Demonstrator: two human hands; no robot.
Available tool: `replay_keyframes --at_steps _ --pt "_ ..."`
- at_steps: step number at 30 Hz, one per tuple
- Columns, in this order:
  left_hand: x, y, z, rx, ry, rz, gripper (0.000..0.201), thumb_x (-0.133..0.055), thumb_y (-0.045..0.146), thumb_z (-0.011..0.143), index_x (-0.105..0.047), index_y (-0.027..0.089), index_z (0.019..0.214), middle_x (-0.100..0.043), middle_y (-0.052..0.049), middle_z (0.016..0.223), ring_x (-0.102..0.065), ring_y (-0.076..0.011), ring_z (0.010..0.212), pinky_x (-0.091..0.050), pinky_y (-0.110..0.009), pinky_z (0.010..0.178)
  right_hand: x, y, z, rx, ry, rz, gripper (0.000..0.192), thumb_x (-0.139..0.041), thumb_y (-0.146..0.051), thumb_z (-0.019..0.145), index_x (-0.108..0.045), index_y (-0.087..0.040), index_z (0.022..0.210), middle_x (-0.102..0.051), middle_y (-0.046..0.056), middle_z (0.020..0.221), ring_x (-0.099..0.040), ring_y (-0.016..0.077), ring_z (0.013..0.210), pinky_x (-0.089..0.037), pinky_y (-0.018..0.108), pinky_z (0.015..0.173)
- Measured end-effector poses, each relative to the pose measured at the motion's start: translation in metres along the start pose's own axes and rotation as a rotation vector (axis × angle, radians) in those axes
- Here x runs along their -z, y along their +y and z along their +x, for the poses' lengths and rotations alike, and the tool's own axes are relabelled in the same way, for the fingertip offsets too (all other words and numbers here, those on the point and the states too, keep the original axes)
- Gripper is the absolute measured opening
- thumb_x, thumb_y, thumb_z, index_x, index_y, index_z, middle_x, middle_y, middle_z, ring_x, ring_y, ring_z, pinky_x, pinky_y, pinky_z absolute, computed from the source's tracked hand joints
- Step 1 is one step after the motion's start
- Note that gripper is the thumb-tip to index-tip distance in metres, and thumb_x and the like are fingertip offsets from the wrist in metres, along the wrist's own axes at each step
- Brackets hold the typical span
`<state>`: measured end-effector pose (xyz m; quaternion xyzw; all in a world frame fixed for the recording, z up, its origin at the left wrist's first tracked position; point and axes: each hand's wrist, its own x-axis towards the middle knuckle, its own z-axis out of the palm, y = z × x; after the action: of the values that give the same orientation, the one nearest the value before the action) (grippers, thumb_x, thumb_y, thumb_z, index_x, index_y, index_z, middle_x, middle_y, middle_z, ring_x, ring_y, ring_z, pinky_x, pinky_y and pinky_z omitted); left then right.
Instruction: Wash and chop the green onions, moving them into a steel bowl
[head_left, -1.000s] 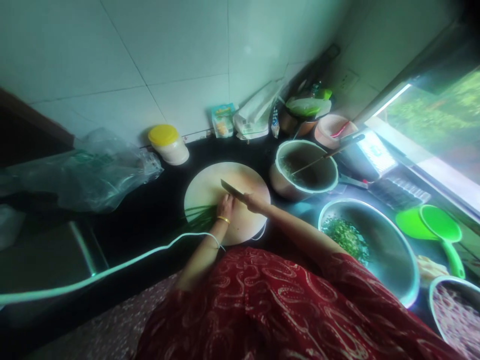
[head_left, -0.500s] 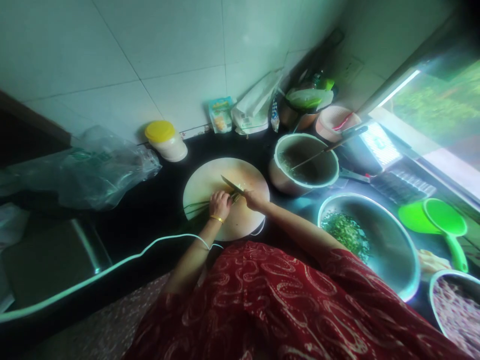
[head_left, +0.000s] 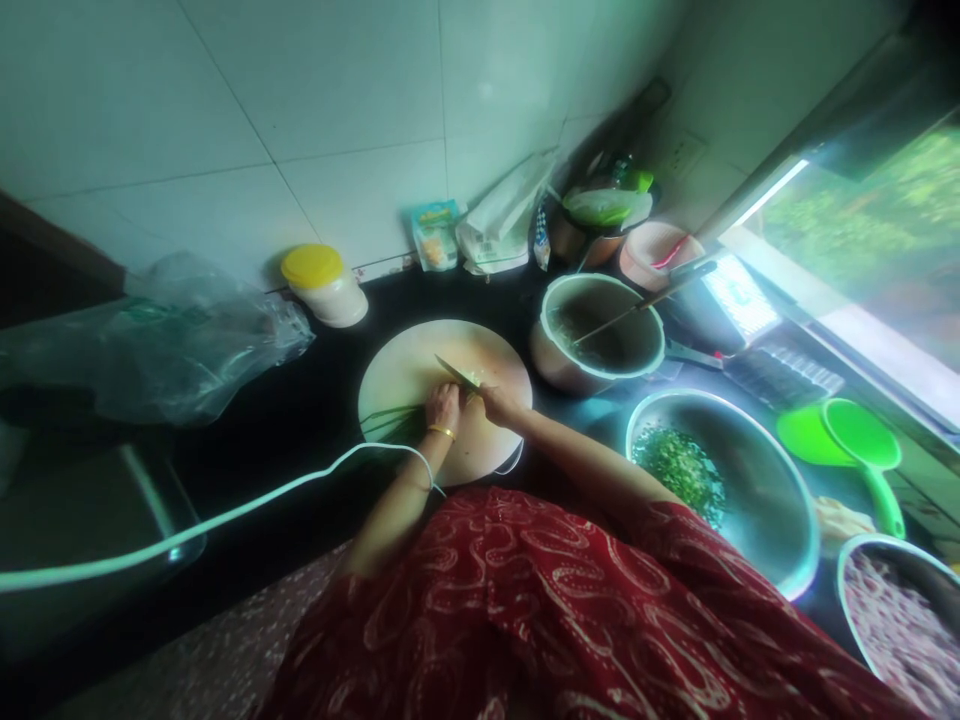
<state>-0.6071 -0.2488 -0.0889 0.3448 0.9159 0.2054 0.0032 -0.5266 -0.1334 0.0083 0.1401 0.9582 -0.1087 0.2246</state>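
A round white cutting board (head_left: pixel 401 370) lies on the dark counter in front of me. My right hand (head_left: pixel 499 405) is closed round the handle of a kitchen knife (head_left: pixel 453 371), whose blade slants up and left over the board. Beside it, my left hand (head_left: pixel 444 404), with a gold bangle at the wrist, is closed over long thin green stalks (head_left: pixel 390 420). Their ends trail left across the board. Small pale cut bits (head_left: pixel 475 377) lie by the blade. Where the edge meets the stalks is hidden by my fingers.
Right of the board stand a pot (head_left: pixel 592 372) with a utensil in it, a steel bowl (head_left: pixel 776 470) of chopped greens and a green dipper (head_left: pixel 862 435). A yellow-lidded jar (head_left: pixel 324 285) and a plastic bag (head_left: pixel 202 340) are at left. A white cable (head_left: pixel 262 497) crosses my left forearm.
The view has shifted slightly, moving the counter things a little left. My left hand has come closer to my right hand; both keep their hold on the stalks and knife.
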Motion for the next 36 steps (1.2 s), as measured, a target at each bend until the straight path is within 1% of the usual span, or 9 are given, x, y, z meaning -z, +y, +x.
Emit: replay_keyframes --at_steps 4,7,11,16,20,25,28,33,36 --pt "0.012 -0.006 -0.01 -0.122 -0.042 0.025 0.024 -0.049 0.037 0.093 -0.065 0.021 0.097 -0.062 -0.01 0.098 -0.057 -0.0238 0.09 -0.043 -0.035 0.078 0.001 0.0 -0.003 -0.004 0.001 0.002 0.034 -0.039 -0.009 0.09 -0.05 -0.012 0.123 -0.069 0.015 0.108 -0.066 0.0245 0.101 -0.051 0.03 0.079" --pt "0.011 -0.012 -0.015 -0.191 -0.075 0.019 0.023 -0.052 0.038 0.091 -0.066 0.022 0.098 -0.061 -0.009 0.099 -0.056 -0.0227 0.091 -0.044 -0.034 0.08 0.0 0.0 -0.004 0.0 0.011 0.007 0.034 -0.037 -0.01 0.091 -0.05 -0.011 0.122 -0.068 0.016 0.109 -0.066 0.0253 0.1 -0.051 0.03 0.078" --pt "-0.001 -0.015 -0.016 -0.177 -0.068 0.008 0.022 -0.046 0.028 0.094 -0.067 0.021 0.094 -0.061 -0.008 0.093 -0.055 -0.0216 0.091 -0.044 -0.034 0.082 -0.005 0.001 -0.001 0.003 0.023 0.005 0.036 -0.037 -0.007 0.09 -0.05 -0.012 0.123 -0.069 0.016 0.109 -0.066 0.0252 0.101 -0.051 0.03 0.078" --pt "-0.013 -0.012 -0.016 -0.126 -0.029 0.081 0.023 -0.044 0.025 0.095 -0.066 0.019 0.096 -0.064 -0.009 0.092 -0.057 -0.0229 0.089 -0.045 -0.035 0.08 -0.011 0.005 0.004 0.008 0.054 0.031 0.034 -0.039 -0.008 0.089 -0.051 -0.013 0.12 -0.069 0.013 0.106 -0.067 0.0235 0.097 -0.051 0.028 0.076" --pt "-0.019 -0.011 -0.016 -0.082 -0.008 0.064 0.026 -0.043 0.019 0.095 -0.064 0.019 0.11 -0.068 -0.008 0.1 -0.06 -0.0218 0.092 -0.045 -0.034 0.083 -0.011 0.004 -0.002 -0.002 0.072 0.001 0.032 -0.038 -0.009 0.089 -0.048 -0.014 0.12 -0.07 0.013 0.098 -0.069 0.024 0.092 -0.051 0.029 0.072" --pt "-0.026 -0.012 -0.016 -0.097 0.03 0.002 0.025 -0.046 0.018 0.094 -0.064 0.018 0.11 -0.067 -0.01 0.11 -0.061 -0.0215 0.099 -0.046 -0.033 0.087 -0.008 -0.004 -0.013 0.001 0.041 -0.06 0.032 -0.037 -0.009 0.09 -0.047 -0.014 0.12 -0.07 0.013 0.097 -0.069 0.0232 0.093 -0.051 0.029 0.073" --pt "-0.027 -0.014 -0.017 -0.096 0.045 -0.015 0.025 -0.045 0.019 0.094 -0.065 0.017 0.11 -0.066 -0.011 0.109 -0.061 -0.0218 0.099 -0.047 -0.034 0.088 -0.008 -0.009 -0.013 -0.01 0.022 -0.073 0.034 -0.035 -0.01 0.091 -0.047 -0.013 0.122 -0.07 0.014 0.099 -0.069 0.0232 0.093 -0.052 0.029 0.074" --pt "-0.024 -0.013 -0.016 -0.119 0.007 0.003 0.026 -0.044 0.019 0.094 -0.065 0.019 0.108 -0.067 -0.01 0.103 -0.06 -0.0216 0.095 -0.045 -0.035 0.088 -0.007 -0.011 -0.003 0.044 0.017 -0.091 0.036 -0.033 -0.009 0.09 -0.048 -0.01 0.123 -0.069 0.016 0.103 -0.068 0.0253 0.097 -0.051 0.032 0.077" --pt "-0.021 -0.01 -0.015 -0.109 -0.014 0.001 0.026 -0.042 0.02 0.095 -0.066 0.019 0.106 -0.067 -0.009 0.099 -0.058 -0.0218 0.094 -0.044 -0.035 0.087 -0.01 -0.01 0.006 0.05 0.022 -0.082 0.035 -0.034 -0.009 0.09 -0.048 -0.011 0.122 -0.069 0.016 0.104 -0.067 0.0252 0.099 -0.05 0.031 0.078"
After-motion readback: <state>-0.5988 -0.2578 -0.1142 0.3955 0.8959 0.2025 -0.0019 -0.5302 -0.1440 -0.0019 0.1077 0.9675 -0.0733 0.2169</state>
